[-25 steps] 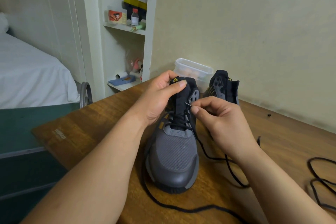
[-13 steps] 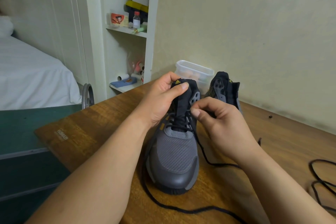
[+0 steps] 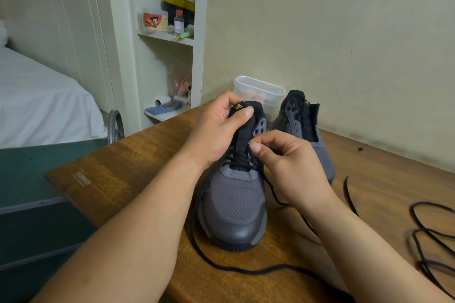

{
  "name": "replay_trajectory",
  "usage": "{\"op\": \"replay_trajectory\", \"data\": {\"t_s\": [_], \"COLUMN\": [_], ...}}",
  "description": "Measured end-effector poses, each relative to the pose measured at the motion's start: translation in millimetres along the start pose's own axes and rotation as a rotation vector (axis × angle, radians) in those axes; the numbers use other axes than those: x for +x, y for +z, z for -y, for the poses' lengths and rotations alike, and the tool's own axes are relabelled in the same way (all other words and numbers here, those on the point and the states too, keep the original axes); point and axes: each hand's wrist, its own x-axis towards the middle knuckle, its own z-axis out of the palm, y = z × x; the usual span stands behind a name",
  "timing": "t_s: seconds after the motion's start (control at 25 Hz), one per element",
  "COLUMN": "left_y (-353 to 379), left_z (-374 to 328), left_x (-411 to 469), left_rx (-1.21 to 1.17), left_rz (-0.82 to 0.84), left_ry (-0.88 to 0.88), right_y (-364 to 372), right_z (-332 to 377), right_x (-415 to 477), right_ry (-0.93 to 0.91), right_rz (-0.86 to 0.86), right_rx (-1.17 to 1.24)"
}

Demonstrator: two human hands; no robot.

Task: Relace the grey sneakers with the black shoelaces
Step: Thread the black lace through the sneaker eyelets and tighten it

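Lower centre of frame: a slack tail of the black shoelace (image 3: 256, 272) lies across the wooden table (image 3: 123, 174) and curls past the toe of the near grey sneaker (image 3: 234, 204). In my judgement it is left loose so the working end can be drawn without dragging on the shoe.

The near sneaker stands toe towards the camera at centre frame. Its lowest eyelets carry crossed lace; the upper eyelets on the grey panel are bare. Relacing is judged to be at an early-to-middle stage on this shoe.

The left hand (image 3: 216, 130) grips the tongue at its top, thumb over the logo tab and fingers curled behind. This appears to steady the shoe and keep the tongue upright, clear of the eyelet row.

The right hand (image 3: 288, 165) is closed in a pinch on the lace end, thumb and forefinger just beside the eyelet panel. Whether the tip has entered a hole cannot be told.

Right edge of frame: a second black lace (image 3: 429, 203) lies in loose loops, unused.

Behind, upper centre-right: the second sneaker (image 3: 302, 118) stands with no lace in the eyelets that show, evidently awaiting its turn. A clear plastic container (image 3: 258, 88) sits beyond it against the wall
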Motion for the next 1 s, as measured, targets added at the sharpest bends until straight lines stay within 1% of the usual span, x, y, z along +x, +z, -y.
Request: {"op": "replay_trajectory", "data": {"t_s": [0.08, 0.12, 0.2, 0.32, 0.52, 0.64, 0.72, 0.8, 0.92, 1.0], "left_y": [1, 0, -1, -1, 1, 1, 3, 3, 5, 6], "left_z": [-1, -1, -2, -4, -4, -5, -10, -14, -19, -20], "left_x": [-1, -1, -1, -2, -1, 0, 1, 4, 7, 8], "left_rx": [-0.017, -0.021, -0.007, 0.011, 0.072, 0.130, 0.146, 0.179, 0.277, 0.340], "left_rz": [0.004, 0.003, 0.007, 0.024, 0.017, 0.013, 0.023, 0.025, 0.021, 0.034], "left_ry": [0.000, 0.002, 0.006, -0.002, -0.024, -0.041, -0.066, -0.089, -0.117, -0.134], "right_y": [-3, -3, -2, -5, 1, -3, -5, -2, 6, 11], "right_z": [-6, -7, -7, -7, -3, 0, 0, 1, 4, 7], "right_x": [1, 1, 0, 3, 4, 8, 9, 9, 7, 6], "right_ry": [-0.142, -0.200, -0.243, -0.183, -0.062, -0.069, -0.020, 0.032, 0.113, 0.164], "right_rz": [-0.025, -0.033, -0.052, -0.091, -0.032, 0.009, -0.027, -0.064, -0.063, -0.077], "right_rx": [-0.230, -0.296, -0.324, -0.295, -0.110, -0.149, -0.147, -0.080, 0.035, 0.019]}}
